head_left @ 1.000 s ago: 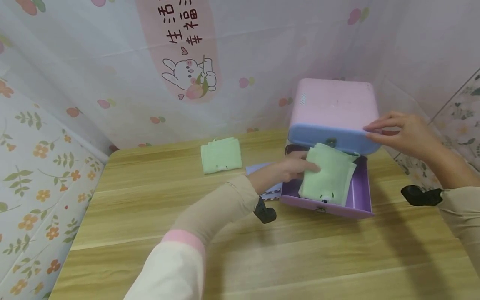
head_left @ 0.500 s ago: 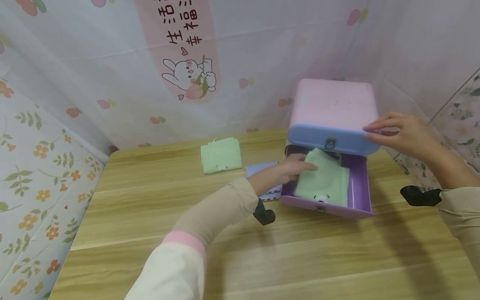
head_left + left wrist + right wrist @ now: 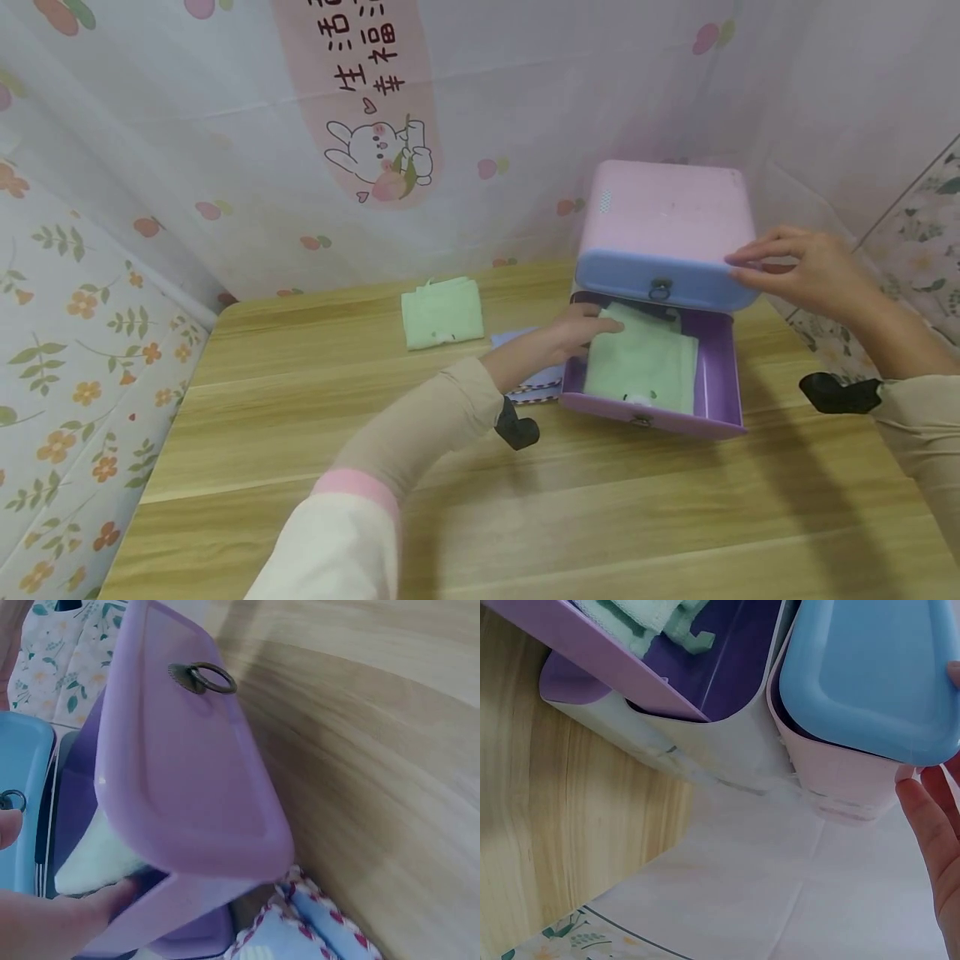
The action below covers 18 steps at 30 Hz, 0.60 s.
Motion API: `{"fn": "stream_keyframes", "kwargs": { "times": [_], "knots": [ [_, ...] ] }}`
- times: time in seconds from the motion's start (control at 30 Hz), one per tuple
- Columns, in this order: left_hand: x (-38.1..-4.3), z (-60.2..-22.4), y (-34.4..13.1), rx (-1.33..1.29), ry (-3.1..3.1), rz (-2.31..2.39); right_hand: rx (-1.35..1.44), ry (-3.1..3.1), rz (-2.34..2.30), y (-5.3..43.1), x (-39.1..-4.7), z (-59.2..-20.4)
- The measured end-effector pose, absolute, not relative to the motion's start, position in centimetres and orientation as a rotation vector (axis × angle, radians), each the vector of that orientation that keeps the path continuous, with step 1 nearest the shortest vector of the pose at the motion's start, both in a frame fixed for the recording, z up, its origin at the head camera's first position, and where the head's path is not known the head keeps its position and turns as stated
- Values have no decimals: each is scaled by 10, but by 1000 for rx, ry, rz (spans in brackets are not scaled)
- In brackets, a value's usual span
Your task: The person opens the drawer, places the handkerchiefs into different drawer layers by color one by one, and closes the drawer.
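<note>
A green towel (image 3: 641, 358) with a small animal face lies folded in the pulled-out purple drawer (image 3: 720, 375) of a pink storage box (image 3: 675, 204). My left hand (image 3: 573, 333) reaches over the drawer's left wall, a fingertip at the towel's upper left corner. In the left wrist view that hand is by the drawer wall, its inner fingers partly hidden. My right hand (image 3: 813, 267) holds the box at the right corner of its blue upper drawer (image 3: 637, 277), which is pushed in. The right wrist view has its fingers (image 3: 922, 814) at that blue corner.
Another folded green towel (image 3: 442, 312) lies on the wooden table (image 3: 300, 433) at the back. Folded blue cloth (image 3: 517, 337) with a striped edge lies left of the drawer, partly under my left arm. Patterned curtains (image 3: 525, 100) stand behind.
The green towel has come down flatter into the purple drawer and shifted a little left. My left hand has drawn slightly left. The right hand has stayed at the blue corner.
</note>
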<state>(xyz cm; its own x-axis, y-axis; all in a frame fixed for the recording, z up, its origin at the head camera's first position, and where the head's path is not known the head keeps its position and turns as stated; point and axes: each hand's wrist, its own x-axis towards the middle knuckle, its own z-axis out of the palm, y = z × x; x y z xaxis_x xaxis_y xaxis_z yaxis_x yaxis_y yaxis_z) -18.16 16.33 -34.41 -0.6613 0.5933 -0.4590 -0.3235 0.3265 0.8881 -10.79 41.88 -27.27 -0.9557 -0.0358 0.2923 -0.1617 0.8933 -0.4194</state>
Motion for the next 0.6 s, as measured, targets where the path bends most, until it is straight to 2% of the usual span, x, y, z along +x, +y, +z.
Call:
{"fn": "stream_keyframes", "kwargs": {
  "times": [0.6],
  "knots": [
    [-186,-335,131,485,1844,1521,141,-2790,693,418,-107,-273]
  ]
}}
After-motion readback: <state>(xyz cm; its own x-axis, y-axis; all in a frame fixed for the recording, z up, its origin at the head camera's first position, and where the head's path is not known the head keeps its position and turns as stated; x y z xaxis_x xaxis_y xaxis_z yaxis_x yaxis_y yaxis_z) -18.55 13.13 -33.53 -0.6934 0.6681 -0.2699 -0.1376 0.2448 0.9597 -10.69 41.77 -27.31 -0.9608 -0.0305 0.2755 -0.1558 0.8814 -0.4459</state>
